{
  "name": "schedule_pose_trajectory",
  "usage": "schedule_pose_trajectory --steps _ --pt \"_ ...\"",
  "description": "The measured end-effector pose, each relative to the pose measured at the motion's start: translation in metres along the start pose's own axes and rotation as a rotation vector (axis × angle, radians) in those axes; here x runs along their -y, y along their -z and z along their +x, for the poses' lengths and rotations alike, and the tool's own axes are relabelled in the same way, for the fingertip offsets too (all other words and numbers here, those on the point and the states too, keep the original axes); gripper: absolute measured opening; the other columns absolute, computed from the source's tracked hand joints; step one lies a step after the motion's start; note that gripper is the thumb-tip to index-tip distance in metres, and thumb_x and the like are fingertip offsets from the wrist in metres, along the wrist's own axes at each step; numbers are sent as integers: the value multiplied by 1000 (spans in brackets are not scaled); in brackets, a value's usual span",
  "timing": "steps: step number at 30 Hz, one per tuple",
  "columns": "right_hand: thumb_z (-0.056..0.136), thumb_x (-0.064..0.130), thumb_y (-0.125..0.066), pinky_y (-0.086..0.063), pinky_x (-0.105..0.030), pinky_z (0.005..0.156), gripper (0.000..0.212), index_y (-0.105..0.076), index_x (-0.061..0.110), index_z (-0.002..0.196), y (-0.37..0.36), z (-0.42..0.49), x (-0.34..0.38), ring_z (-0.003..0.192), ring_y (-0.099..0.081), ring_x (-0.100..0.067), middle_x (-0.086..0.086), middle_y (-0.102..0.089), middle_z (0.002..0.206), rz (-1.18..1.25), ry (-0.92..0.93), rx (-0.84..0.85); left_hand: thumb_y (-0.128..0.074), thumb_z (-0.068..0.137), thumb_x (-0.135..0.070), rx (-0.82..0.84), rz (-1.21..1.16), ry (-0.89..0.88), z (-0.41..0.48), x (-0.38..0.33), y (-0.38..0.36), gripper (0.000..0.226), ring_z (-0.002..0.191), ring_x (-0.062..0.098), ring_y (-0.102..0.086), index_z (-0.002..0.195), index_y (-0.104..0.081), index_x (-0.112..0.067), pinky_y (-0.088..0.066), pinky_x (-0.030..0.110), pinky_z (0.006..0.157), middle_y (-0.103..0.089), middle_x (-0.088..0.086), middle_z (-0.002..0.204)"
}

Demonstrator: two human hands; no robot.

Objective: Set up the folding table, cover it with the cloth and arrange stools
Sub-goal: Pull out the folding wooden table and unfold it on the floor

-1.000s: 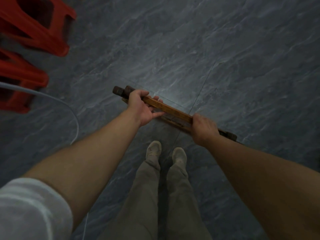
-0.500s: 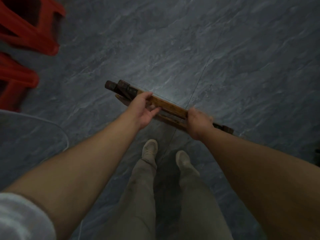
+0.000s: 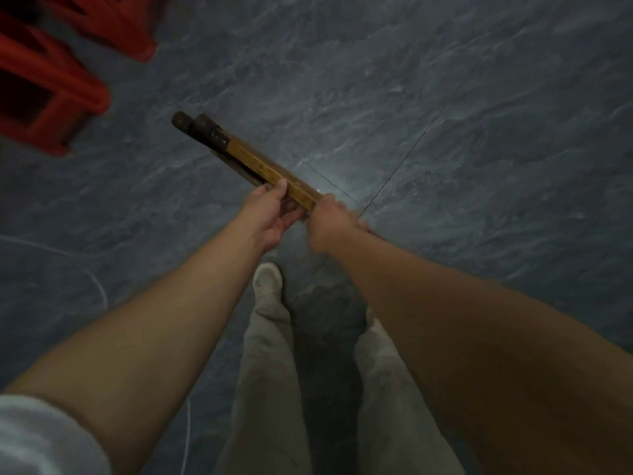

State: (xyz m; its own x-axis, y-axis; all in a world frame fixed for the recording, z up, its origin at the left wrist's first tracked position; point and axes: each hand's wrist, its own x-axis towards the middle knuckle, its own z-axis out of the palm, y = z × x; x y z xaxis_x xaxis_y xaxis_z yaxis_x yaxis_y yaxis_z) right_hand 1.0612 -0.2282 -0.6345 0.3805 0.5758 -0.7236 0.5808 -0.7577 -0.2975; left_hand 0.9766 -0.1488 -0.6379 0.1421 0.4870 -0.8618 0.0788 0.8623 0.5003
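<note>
The folded wooden table (image 3: 253,161) shows edge-on as a brown bar with two dark rounded leg ends at its far left. It stands over the dark floor in front of my feet. My left hand (image 3: 270,214) grips its near side, thumb on top and fingers underneath. My right hand (image 3: 330,221) grips the bar right beside the left hand and is blurred. The bar's right part is hidden behind my right hand and forearm. Red plastic stools (image 3: 51,80) stand at the upper left.
Grey marbled floor tiles (image 3: 445,132) spread all around, with open floor to the right and ahead. A thin white cable (image 3: 99,289) curves over the floor at the left. My feet and light trousers (image 3: 267,286) are directly below the table.
Both hands slid right along the table's edge and came close together. More of the left end with the leg tips now shows. The view shifted toward the stools.
</note>
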Motion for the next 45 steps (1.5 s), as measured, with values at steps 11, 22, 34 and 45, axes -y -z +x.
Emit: schedule_pose_trajectory --steps 11,22,34,45 --pt "97 24 -56 -39 -24 54 14 -67 21 105 10 -16 -30 63 -56 -16 -2 -63 83 -63 191 -157 -55 104 -20 -17 -136 -90 7 19 2 8 73 15 -72 100 -57 -14 -62 33 61 -70 5 90" --pt "86 26 -74 -62 -38 78 21 -76 20 107 33 -12 -28 80 -72 -21 -6 -75 92 184 106 -43 -53 102 -11 -1 -146 -168 -22 79 23 19 99 16 -69 117 -60 -20 -60 30 69 -69 1 116" --pt "85 6 -69 -62 -37 75 21 -75 27 84 67 5 -54 80 -73 -19 -1 -74 84 39 336 263 -80 80 -9 -134 151 -475 -64 154 -58 77 99 -8 -64 140 -39 -34 -55 17 74 -61 -43 109" --pt "91 2 -53 -37 -25 105 75 -24 25 157 76 15 -123 132 -46 -28 -12 -41 151 -367 825 359 -49 89 -52 -521 789 -662 -87 198 -119 93 156 24 0 161 -10 -7 -13 44 125 1 9 170"
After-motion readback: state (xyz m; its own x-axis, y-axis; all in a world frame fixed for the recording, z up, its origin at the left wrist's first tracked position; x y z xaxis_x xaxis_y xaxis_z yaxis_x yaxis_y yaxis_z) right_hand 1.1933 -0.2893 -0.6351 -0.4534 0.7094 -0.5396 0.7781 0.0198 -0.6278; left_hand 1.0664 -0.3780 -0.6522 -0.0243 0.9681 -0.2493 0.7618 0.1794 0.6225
